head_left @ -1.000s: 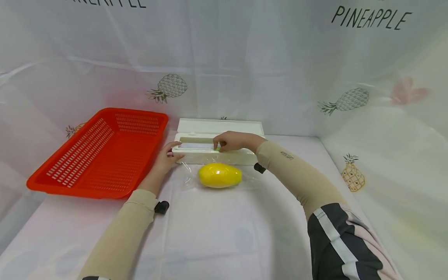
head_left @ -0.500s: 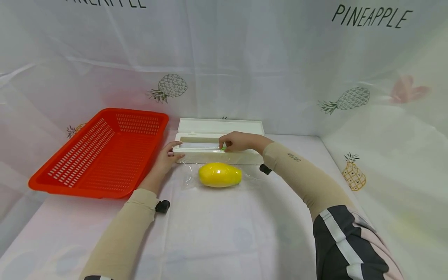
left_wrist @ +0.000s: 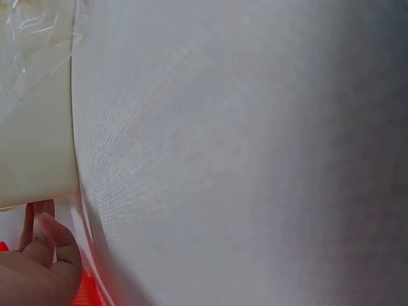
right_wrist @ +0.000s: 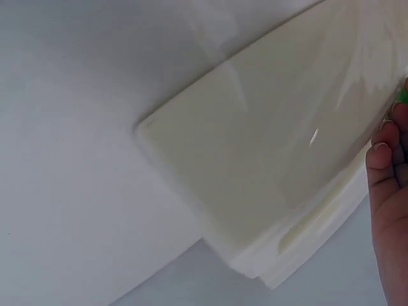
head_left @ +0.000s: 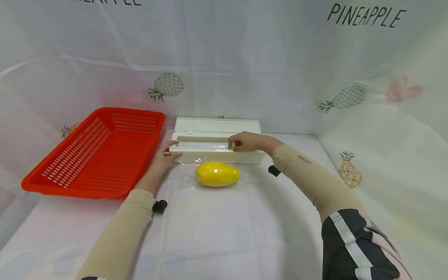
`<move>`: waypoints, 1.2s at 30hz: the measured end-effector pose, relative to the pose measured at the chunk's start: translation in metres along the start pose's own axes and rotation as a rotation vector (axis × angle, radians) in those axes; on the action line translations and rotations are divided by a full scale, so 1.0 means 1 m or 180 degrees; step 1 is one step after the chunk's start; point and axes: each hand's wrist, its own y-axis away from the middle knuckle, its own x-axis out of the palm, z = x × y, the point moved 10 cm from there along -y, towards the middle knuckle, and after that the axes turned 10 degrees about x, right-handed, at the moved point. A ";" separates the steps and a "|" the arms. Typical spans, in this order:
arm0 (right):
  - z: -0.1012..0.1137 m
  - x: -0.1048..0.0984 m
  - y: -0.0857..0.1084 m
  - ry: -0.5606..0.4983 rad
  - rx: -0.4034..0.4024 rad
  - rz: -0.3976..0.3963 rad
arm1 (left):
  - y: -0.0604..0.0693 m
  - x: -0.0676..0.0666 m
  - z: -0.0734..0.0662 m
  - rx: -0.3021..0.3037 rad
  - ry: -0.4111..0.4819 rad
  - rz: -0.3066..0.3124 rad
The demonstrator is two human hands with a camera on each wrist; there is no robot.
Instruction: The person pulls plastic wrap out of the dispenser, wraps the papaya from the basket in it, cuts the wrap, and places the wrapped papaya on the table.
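Observation:
A white cling film dispenser (head_left: 213, 157) stands at the back of the table, its lid (head_left: 217, 125) raised behind it and a pale roll (head_left: 201, 145) inside. My left hand (head_left: 162, 157) grips the dispenser's left end, fingers at the upper corner and thumb at the front. With the fingertips of my right hand (head_left: 248, 142) I pinch a small green slide cutter (head_left: 232, 147) on the front rim, right of the middle; a bit of its green (right_wrist: 403, 95) shows in the right wrist view. Clear film (head_left: 189, 177) hangs down the front and lies around a glossy yellow oval fruit (head_left: 217, 174).
A red plastic basket (head_left: 129, 155) with slotted walls sits at the left, close to my left forearm. White pineapple-print sheeting (head_left: 245, 89) rises behind the dispenser and at both sides. A white cloth (head_left: 210, 233) covers the table.
My right hand has slid to the right along the dispenser's front rim with the green slide cutter. The left hand keeps its grip; the yellow fruit and basket stay put.

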 end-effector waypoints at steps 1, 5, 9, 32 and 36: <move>-0.001 0.000 0.002 -0.0015 -0.0014 -0.0018 | 0.000 -0.001 0.001 -0.0019 -0.0009 0.0006; -0.006 -0.001 0.009 -0.0077 -0.0053 -0.0078 | 0.002 -0.003 0.003 -0.0119 -0.0051 0.0013; -0.017 -0.001 0.017 -0.0080 0.0008 -0.0116 | 0.005 -0.003 0.004 -0.0221 -0.0084 0.0038; -0.050 -0.002 0.052 -0.0111 0.0029 -0.0368 | 0.003 0.000 0.000 -0.0245 -0.0044 0.0044; -0.059 -0.003 0.056 -0.0133 0.0097 -0.0372 | 0.003 0.000 0.002 -0.0245 -0.0045 0.0027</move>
